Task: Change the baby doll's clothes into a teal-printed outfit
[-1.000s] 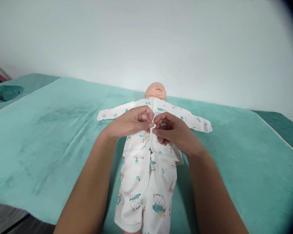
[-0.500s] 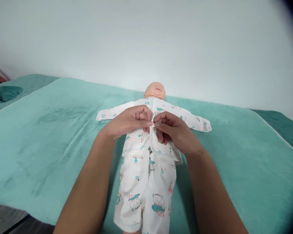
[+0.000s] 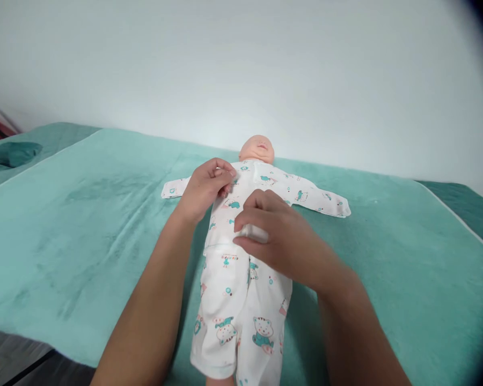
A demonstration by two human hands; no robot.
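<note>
A baby doll (image 3: 257,148) lies on its back on a teal blanket (image 3: 84,214), head away from me, arms spread. It wears a white top (image 3: 265,182) and white trousers (image 3: 241,316), both printed with small teal bears. My left hand (image 3: 206,187) rests on the doll's chest near its shoulder, fingers curled and pinching the top's cloth. My right hand (image 3: 273,236) lies over the doll's belly, fingers bent and closed on the lower front edge of the top.
A plain white wall (image 3: 241,69) rises behind the bed. A dark teal pillow (image 3: 8,153) lies at the far left, with something red at the left edge behind it. A darker teal cover (image 3: 462,206) shows at the far right.
Both hands have left the middle of the top's front, where they pinched a small fastener together. The left hand moved up towards the shoulder; the right hand moved down to the belly.
</note>
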